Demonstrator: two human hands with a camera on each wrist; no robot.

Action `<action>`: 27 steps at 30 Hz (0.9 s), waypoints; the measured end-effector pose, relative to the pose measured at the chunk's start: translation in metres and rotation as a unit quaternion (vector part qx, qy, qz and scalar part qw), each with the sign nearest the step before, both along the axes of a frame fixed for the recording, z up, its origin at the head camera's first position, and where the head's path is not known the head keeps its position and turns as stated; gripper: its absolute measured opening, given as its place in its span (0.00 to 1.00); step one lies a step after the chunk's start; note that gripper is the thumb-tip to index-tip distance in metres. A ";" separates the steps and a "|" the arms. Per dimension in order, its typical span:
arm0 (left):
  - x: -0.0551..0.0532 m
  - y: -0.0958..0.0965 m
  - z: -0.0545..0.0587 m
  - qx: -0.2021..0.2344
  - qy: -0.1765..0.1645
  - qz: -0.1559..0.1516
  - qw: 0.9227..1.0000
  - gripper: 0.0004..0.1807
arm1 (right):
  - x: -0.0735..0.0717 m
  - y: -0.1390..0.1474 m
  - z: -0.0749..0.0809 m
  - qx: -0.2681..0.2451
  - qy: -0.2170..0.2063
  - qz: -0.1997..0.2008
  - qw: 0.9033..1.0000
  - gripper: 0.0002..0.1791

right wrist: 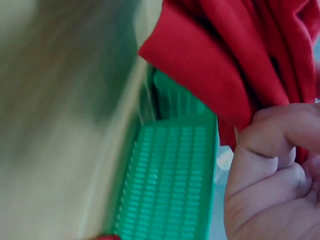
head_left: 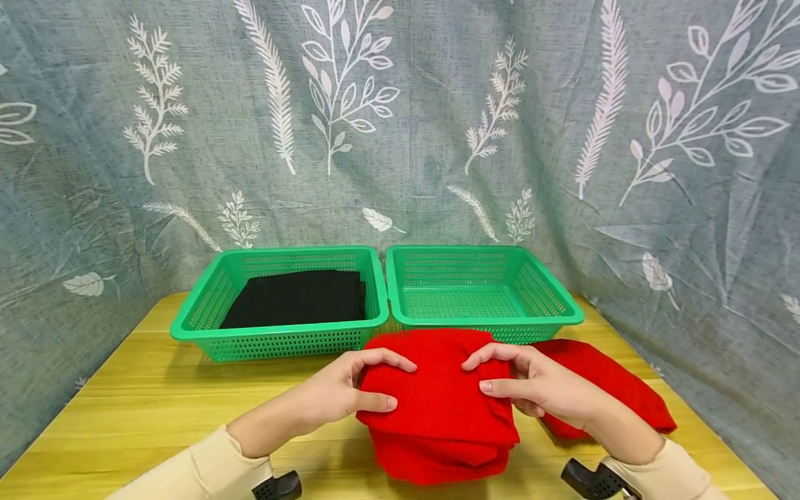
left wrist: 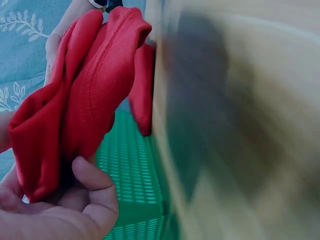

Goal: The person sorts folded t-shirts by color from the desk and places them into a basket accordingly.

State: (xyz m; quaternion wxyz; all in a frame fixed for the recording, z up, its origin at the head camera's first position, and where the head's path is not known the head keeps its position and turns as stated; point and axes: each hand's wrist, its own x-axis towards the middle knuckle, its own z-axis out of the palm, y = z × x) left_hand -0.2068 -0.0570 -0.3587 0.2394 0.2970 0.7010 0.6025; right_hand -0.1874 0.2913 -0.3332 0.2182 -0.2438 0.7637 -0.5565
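Both hands hold a folded red cloth [head_left: 440,396] up off the wooden table, in front of the baskets. At its left side the left hand [head_left: 356,385] grips it, thumb and index finger on top and the other fingers beneath. The right hand [head_left: 531,382] grips the opposite side in a similar way. Layered folds of the red cloth [left wrist: 95,85] show in the left wrist view, with the left thumb and curled fingers at its lower edge. In the right wrist view, curled fingers pinch the bunched red cloth [right wrist: 225,65]. A second folded red cloth [head_left: 609,389] lies on the table at the right, partly behind the right hand.
A left green basket [head_left: 281,340] contains folded black cloth [head_left: 300,298]. Beside it stands a right green basket [head_left: 487,321] with its bare slotted bottom showing. The wooden table [head_left: 187,410] ends at a patterned grey-green curtain [head_left: 412,139] behind and at the sides.
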 end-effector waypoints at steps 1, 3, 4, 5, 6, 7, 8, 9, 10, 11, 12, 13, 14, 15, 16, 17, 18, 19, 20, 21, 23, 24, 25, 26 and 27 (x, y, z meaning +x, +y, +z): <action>-0.002 0.001 0.003 0.001 0.000 -0.001 1.000 0.25 | -0.002 0.002 0.002 -0.005 0.001 0.003 1.000 0.17; -0.006 0.003 0.009 0.006 -0.001 -0.002 1.000 0.25 | -0.007 0.005 0.008 -0.016 0.002 0.010 1.000 0.17; -0.008 0.004 0.011 0.010 -0.003 -0.003 1.000 0.26 | -0.010 0.006 0.010 -0.020 0.005 0.012 1.000 0.17; -0.011 0.006 0.013 0.014 -0.004 -0.004 1.000 0.26 | -0.013 0.008 0.012 -0.024 0.008 0.015 1.000 0.17; -0.013 0.007 0.016 0.017 -0.004 -0.004 1.000 0.26 | -0.016 0.009 0.015 -0.025 0.012 0.016 0.999 0.17; -0.015 0.008 0.018 0.020 -0.004 -0.003 1.000 0.26 | -0.018 0.011 0.017 -0.026 0.017 0.016 0.999 0.18; -0.018 0.010 0.020 0.022 -0.001 0.002 1.000 0.26 | -0.021 0.012 0.019 -0.026 0.025 0.017 0.999 0.18; -0.020 0.011 0.023 0.025 0.002 0.006 1.000 0.26 | -0.024 0.014 0.021 -0.025 0.031 0.015 0.999 0.18; -0.022 0.013 0.026 0.026 0.005 0.010 1.000 0.26 | -0.026 0.015 0.023 -0.025 0.038 0.014 0.999 0.18; -0.024 0.014 0.028 0.027 0.009 0.014 0.999 0.27 | -0.029 0.017 0.024 -0.025 0.045 0.011 0.999 0.18; -0.026 0.016 0.031 0.029 0.012 0.018 0.999 0.27 | -0.032 0.018 0.026 -0.026 0.051 0.009 0.998 0.18; -0.028 0.018 0.034 0.029 0.017 0.023 0.999 0.27 | -0.035 0.019 0.028 -0.028 0.055 0.007 0.998 0.18; -0.030 0.019 0.036 0.030 0.022 0.027 0.999 0.27 | -0.037 0.020 0.029 -0.030 0.058 0.004 0.998 0.18; -0.033 0.021 0.039 0.032 0.023 0.030 0.999 0.27 | -0.040 0.021 0.031 -0.032 0.060 0.000 0.998 0.18; -0.035 0.022 0.041 0.031 0.025 0.034 0.999 0.27 | -0.043 0.022 0.033 -0.034 0.061 -0.004 0.998 0.18; -0.037 0.023 0.043 0.030 0.026 0.037 0.999 0.27 | -0.046 0.023 0.034 -0.035 0.062 -0.008 0.997 0.18; -0.040 0.024 0.045 0.028 0.028 0.042 0.998 0.27 | -0.049 0.024 0.036 -0.036 0.062 -0.011 0.997 0.18; -0.042 0.025 0.047 0.025 0.031 0.047 0.998 0.27 | -0.051 0.024 0.037 -0.037 0.062 -0.014 0.997 0.18; -0.045 0.025 0.049 0.021 0.033 0.053 0.998 0.27 | -0.054 0.025 0.039 -0.037 0.062 -0.019 0.997 0.18; -0.048 0.026 0.050 0.016 0.035 0.059 0.997 0.26 | -0.056 0.025 0.040 -0.037 0.063 -0.024 0.997 0.18; -0.054 0.027 0.053 0.006 0.041 0.070 0.997 0.26 | -0.062 0.026 0.043 -0.036 0.064 -0.034 0.997 0.18; -0.057 0.028 0.054 0.004 0.044 0.073 0.996 0.26 | -0.064 0.027 0.044 -0.036 0.064 -0.039 0.997 0.18; -0.060 0.029 0.055 0.002 0.047 0.076 0.996 0.26 | -0.067 0.027 0.045 -0.035 0.063 -0.046 0.996 0.18; -0.063 0.030 0.055 0.001 0.050 0.079 0.996 0.26 | -0.069 0.028 0.046 -0.034 0.063 -0.052 0.996 0.18; -0.066 0.032 0.056 0.001 0.051 0.081 0.995 0.25 | -0.072 0.029 0.047 -0.033 0.063 -0.057 0.996 0.18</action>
